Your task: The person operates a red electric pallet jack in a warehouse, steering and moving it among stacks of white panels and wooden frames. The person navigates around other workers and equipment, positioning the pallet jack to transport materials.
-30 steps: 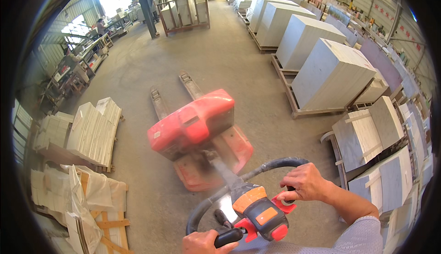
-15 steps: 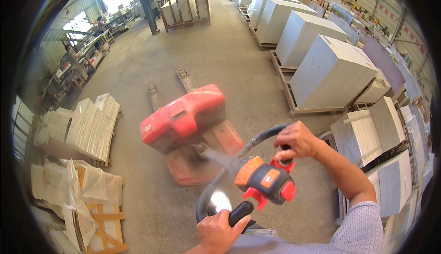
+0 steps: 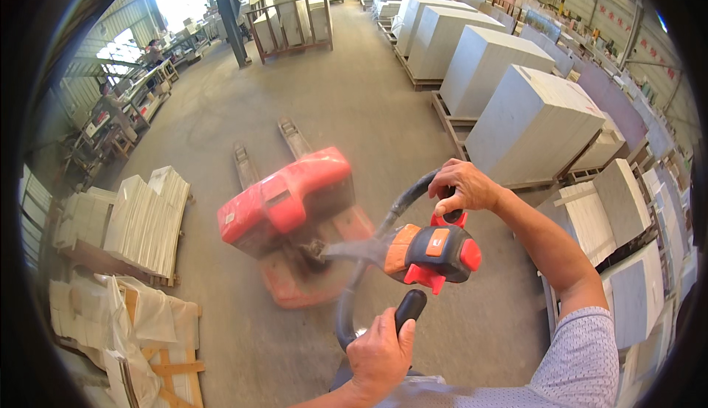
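Note:
A red electric pallet truck [image 3: 287, 209] stands on the concrete floor in front of me, its two forks [image 3: 265, 153] pointing away. Its tiller ends in an orange and black control head [image 3: 435, 253] inside a black loop handle. My left hand [image 3: 380, 353] is closed around the lower black grip of that handle. My right hand [image 3: 464, 187] grasps the upper grip, arm stretched out from the lower right. The truck and tiller look blurred.
Large pale stone blocks on wooden pallets [image 3: 531, 124] line the right side. Stacks of pale slabs [image 3: 144, 216] and wrapped pallets [image 3: 140, 334] sit at the left. A metal rack [image 3: 291, 24] and a dark pillar [image 3: 225, 9] stand far ahead; workbenches [image 3: 125, 109] run along the left wall.
The tiller head has swung toward the right and up, my right hand rising with it. The truck body has turned and shifted slightly left in the view.

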